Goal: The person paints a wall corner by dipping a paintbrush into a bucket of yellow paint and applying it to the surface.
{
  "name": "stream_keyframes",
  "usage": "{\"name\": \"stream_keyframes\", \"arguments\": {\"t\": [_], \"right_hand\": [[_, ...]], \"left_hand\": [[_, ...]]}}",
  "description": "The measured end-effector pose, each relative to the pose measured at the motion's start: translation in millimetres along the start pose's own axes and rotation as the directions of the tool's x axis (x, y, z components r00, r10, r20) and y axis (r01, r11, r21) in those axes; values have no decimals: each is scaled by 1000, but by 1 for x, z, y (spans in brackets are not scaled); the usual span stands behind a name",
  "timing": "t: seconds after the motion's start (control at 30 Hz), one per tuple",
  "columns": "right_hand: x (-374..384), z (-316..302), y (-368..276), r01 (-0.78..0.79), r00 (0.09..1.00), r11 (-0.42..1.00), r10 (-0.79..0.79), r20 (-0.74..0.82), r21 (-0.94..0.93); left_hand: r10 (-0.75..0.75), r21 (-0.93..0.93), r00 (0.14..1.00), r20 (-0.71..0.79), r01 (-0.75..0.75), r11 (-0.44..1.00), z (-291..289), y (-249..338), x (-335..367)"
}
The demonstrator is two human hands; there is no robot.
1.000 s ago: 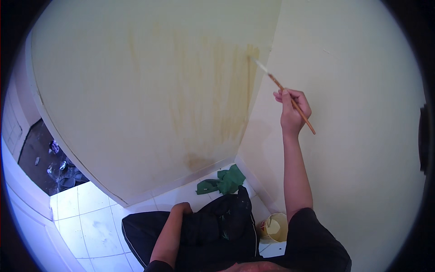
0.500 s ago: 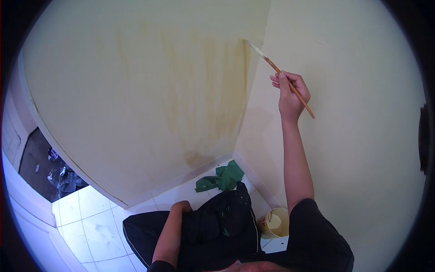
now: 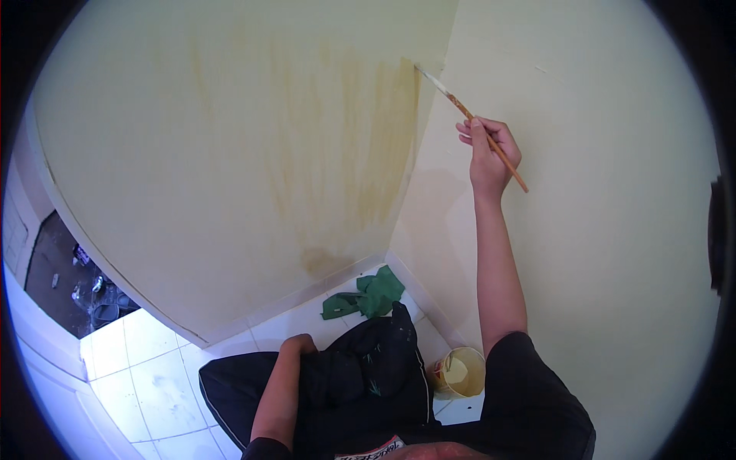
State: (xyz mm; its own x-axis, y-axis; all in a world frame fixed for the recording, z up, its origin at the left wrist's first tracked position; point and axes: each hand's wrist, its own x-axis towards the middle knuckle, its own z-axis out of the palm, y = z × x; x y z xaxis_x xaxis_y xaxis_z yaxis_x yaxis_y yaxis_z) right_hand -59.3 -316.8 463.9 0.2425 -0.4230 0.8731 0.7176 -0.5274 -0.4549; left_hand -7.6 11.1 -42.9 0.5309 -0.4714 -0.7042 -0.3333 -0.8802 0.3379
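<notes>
My right hand (image 3: 492,149) is raised toward the wall corner, its fingers closed round the wooden handle of a slim paintbrush (image 3: 458,105). The pale tip of the brush touches the left wall (image 3: 230,153) just beside the corner line. Yellowish-brown vertical streaks (image 3: 391,130) run down that wall under and left of the tip. Low down, my left hand (image 3: 300,343) rests on the dark cloth over my lap; its fingers are hidden from view.
A paint bucket (image 3: 477,360) with cream paint inside stands by the right wall's foot. A crumpled green cloth (image 3: 376,293) lies on the white floor tiles (image 3: 165,395) at the corner. Past the left wall's edge, several objects lie on a dark floor (image 3: 55,280).
The brush tip stays at nearly the same spot beside the corner. The view has shifted slightly, so the floor, cloth and bucket sit a little higher and further left.
</notes>
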Motion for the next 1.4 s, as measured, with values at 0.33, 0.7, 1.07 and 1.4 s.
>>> {"name": "stream_keyframes", "arguments": {"t": [0.33, 0.7, 1.07, 1.4], "right_hand": [[-1, -5, 9, -30, 999, 999, 30, -37, -10], [-29, -22, 24, -108, 991, 982, 118, 55, -153], [-16, -13, 32, -47, 999, 998, 47, -7, -32], [0, -12, 18, 1, 998, 1000, -2, -67, -18]], "left_hand": [[20, 22, 999, -25, -20, 1000, -2, 0, -4], [63, 58, 996, -57, -59, 997, 5, -3, 1], [9, 22, 999, -31, -8, 1000, -6, 6, -10], [34, 48, 998, -44, -32, 998, -6, 10, -11]]}}
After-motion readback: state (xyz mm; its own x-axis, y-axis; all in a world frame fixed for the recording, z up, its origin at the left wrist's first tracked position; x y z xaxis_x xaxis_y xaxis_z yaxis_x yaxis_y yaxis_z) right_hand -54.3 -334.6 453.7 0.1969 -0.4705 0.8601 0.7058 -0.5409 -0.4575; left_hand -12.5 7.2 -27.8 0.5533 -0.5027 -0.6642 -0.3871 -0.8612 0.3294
